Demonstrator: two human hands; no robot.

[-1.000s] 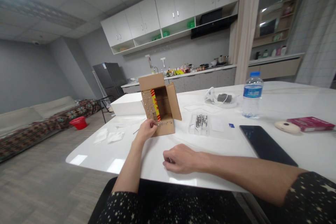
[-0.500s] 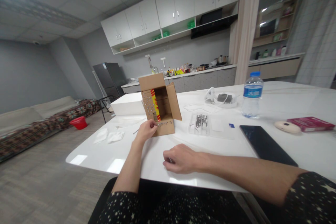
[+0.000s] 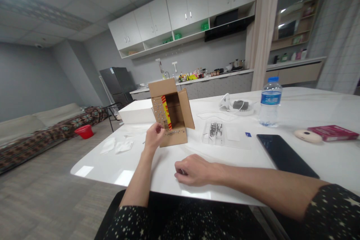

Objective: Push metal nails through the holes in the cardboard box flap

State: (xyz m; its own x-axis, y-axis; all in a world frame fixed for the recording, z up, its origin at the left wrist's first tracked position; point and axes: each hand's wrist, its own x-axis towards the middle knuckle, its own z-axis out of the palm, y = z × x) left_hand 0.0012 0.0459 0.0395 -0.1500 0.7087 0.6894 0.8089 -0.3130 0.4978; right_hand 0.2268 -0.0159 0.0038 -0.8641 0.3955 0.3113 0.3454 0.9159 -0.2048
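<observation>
Cardboard box (image 3: 171,114) on its side near table (image 3: 140,165) left edge, light, stiff, easily tipped. Left hand (image 3: 154,136) fingers pinched at left flap; contents unclear. Right hand (image 3: 194,169) loosely curled, resting near front edge.

Head-worn view, forward-down over table (image 3: 135,165)

Dim, even indoor light, ceiling glare on the table (image 3: 118,174), perhaps slight edge warping.

The box (image 3: 171,114) is made of matt brown cardboard, studded with small shiny metal pieces. The table (image 3: 135,165) is finished in glossy white. The bottle (image 3: 270,102) is formed of clear plastic.
</observation>
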